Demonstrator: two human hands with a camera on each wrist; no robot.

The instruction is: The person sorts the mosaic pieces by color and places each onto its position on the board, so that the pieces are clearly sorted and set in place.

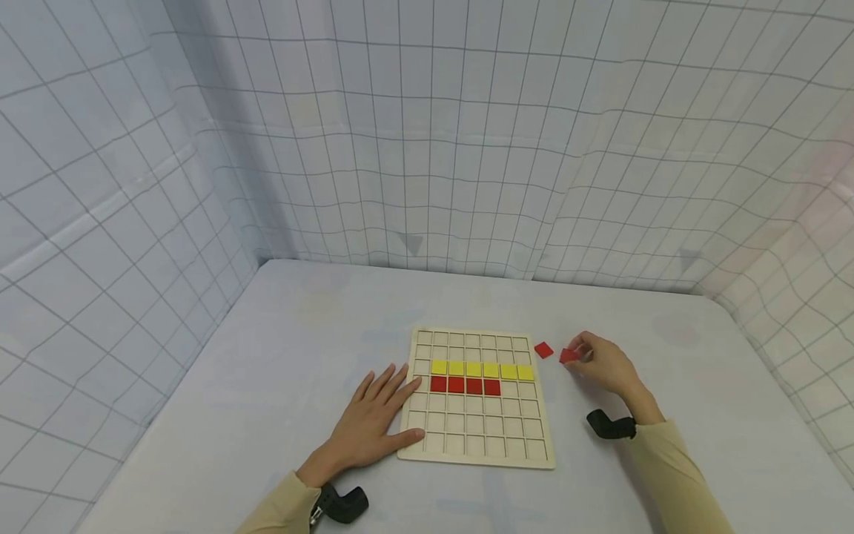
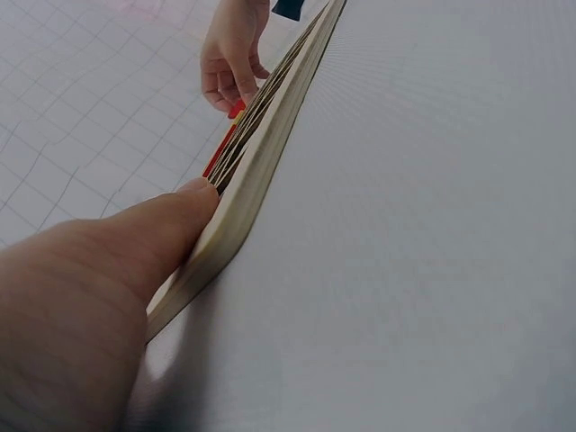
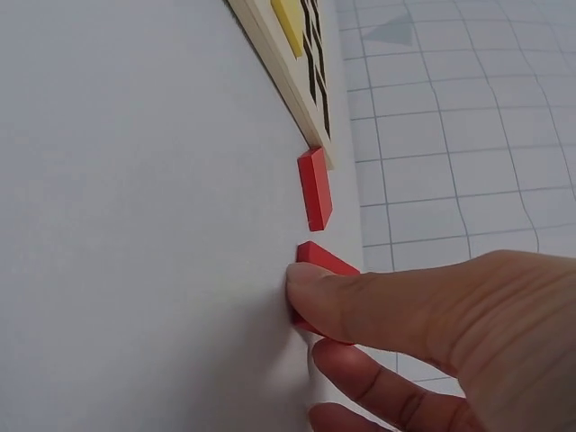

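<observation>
A pale wooden grid board (image 1: 455, 423) lies flat on the table. One of its rows holds several yellow tiles (image 1: 473, 369), and the row just below holds several red tiles (image 1: 457, 385). My left hand (image 1: 367, 424) rests at the board's left edge with fingers spread and straight; its thumb lies on the rim, as the left wrist view also shows. Right of the board, my right hand (image 1: 606, 365) pinches a red square tile (image 3: 326, 258) between thumb and fingers. A loose red tile (image 1: 543, 350) lies between that hand and the board's upper right corner.
White curtains (image 1: 427, 148) with a dark grid pattern hang behind and on both sides of the white table (image 1: 320, 319). A black wrist device (image 1: 610, 426) sits on the right wrist, and another black device (image 1: 343, 506) on the left.
</observation>
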